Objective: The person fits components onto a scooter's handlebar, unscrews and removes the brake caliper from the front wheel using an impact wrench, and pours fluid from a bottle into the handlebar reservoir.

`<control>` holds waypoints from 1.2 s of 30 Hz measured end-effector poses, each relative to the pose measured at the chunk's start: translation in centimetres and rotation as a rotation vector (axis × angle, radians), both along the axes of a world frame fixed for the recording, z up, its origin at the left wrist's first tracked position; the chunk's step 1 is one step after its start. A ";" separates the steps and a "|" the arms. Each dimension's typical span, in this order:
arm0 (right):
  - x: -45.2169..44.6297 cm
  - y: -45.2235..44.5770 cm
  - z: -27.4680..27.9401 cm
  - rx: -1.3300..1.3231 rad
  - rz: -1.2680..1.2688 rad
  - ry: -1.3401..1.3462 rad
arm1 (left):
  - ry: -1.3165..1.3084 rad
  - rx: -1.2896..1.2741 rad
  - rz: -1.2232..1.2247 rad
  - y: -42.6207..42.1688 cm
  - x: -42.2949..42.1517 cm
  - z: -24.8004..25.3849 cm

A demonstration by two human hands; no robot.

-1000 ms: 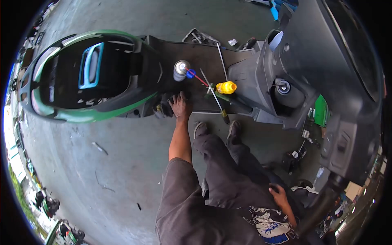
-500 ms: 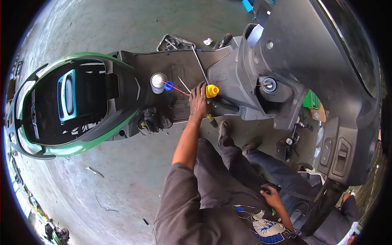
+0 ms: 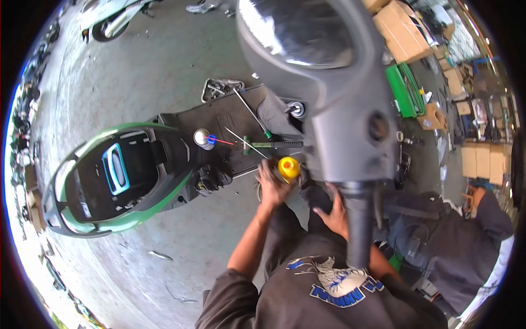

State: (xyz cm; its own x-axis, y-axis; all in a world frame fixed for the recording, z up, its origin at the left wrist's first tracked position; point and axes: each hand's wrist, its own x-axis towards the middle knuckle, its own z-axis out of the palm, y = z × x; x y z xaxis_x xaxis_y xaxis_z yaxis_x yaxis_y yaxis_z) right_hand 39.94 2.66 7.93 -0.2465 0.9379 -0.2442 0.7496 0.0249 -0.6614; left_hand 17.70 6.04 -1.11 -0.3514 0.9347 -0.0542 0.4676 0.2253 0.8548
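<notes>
My left hand [image 3: 272, 186] is closed around the side of a yellow bottle [image 3: 289, 168], seen from above with its mouth towards me, held off the scooter's footboard. My right hand [image 3: 335, 215] is open beside the handlebar grip [image 3: 359, 225], thumb and fingers apart; the grip hides part of it. On the footboard [image 3: 205, 116] stands a spray can [image 3: 203, 139] with a blue nozzle and red straw. Near it lie a hammer [image 3: 276, 145], a long screwdriver [image 3: 252, 114] with a green handle and a thin metal rod [image 3: 241, 138].
A tray of tools [image 3: 222, 89] sits beyond the footboard, and dark gloves [image 3: 211, 174] lie at its near edge. The green scooter body [image 3: 118, 216] is at left. The handlebar cover [image 3: 350, 131] rises at right. A co-worker [image 3: 455, 247] is at right, near boxes and a green case [image 3: 402, 90].
My left hand has lifted the yellow bottle off the footboard towards me. My right hand has come up from my lap to beside the handlebar grip. The view has swung right.
</notes>
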 end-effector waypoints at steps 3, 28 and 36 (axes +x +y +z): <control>-0.1 2.3 -2.3 0.146 0.106 0.155 | -0.397 -0.076 -0.081 -1.7 2.8 8.8; 0.6 25.7 26.2 0.673 0.920 0.430 | -1.499 -0.037 0.017 -1.8 3.2 30.2; -1.6 27.2 28.5 0.741 1.129 0.250 | -1.363 -0.003 0.018 -2.1 2.9 28.9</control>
State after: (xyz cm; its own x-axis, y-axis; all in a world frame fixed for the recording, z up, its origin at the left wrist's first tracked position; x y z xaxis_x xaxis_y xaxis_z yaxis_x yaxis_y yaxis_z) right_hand 38.31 29.88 36.47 -0.9187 0.0906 0.3843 -0.0493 0.9394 -0.3392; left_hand 20.55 3.92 27.80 -0.0302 0.9299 -0.3667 -0.7427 0.2247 0.6308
